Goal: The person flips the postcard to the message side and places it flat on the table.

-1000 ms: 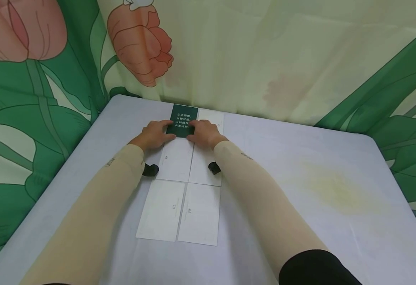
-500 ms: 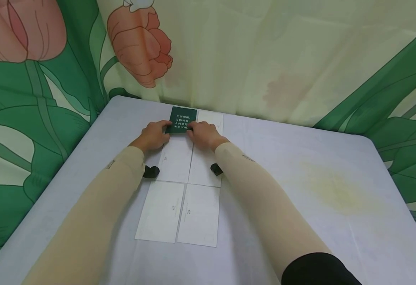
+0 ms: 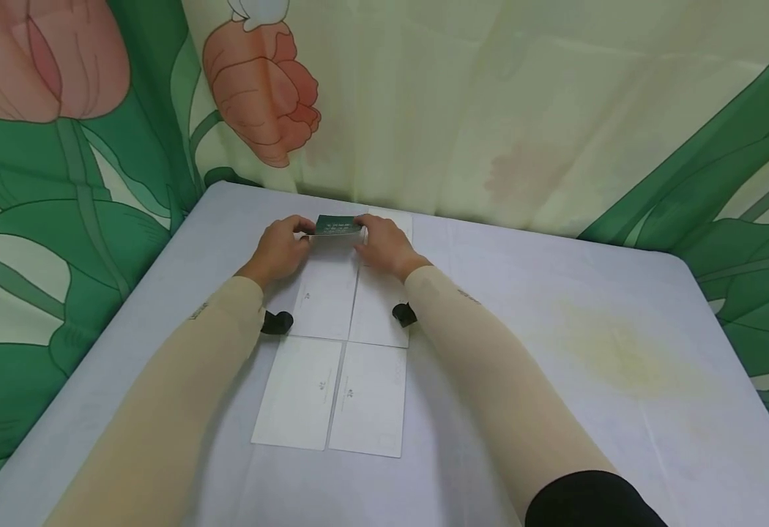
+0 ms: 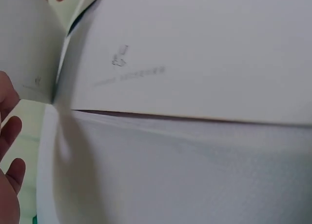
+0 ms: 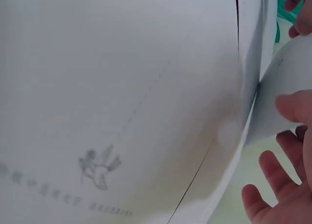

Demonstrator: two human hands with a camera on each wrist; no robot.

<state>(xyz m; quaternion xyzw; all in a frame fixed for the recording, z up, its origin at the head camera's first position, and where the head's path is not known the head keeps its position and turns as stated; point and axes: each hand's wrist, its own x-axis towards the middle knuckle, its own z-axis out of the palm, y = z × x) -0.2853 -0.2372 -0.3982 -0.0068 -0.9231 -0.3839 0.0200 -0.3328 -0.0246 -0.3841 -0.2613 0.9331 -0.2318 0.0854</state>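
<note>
A dark green card with white lettering is tipped up off the table at the far end of a grid of white cards. My left hand pinches its left edge and my right hand pinches its right edge. More white cards lie nearer me, and one lies behind the right hand. The left wrist view shows a white card with a small printed mark and my fingertips. In the right wrist view are a white card with a bird mark and my fingers.
The table is covered in a pale cloth with a yellowish stain on the right. A flower-print curtain hangs close behind and on both sides. Black wrist mounts hang under both forearms.
The green card lay flat a second ago. Both hands have raised its near edge, so it now stands tilted and shows almost edge-on.
</note>
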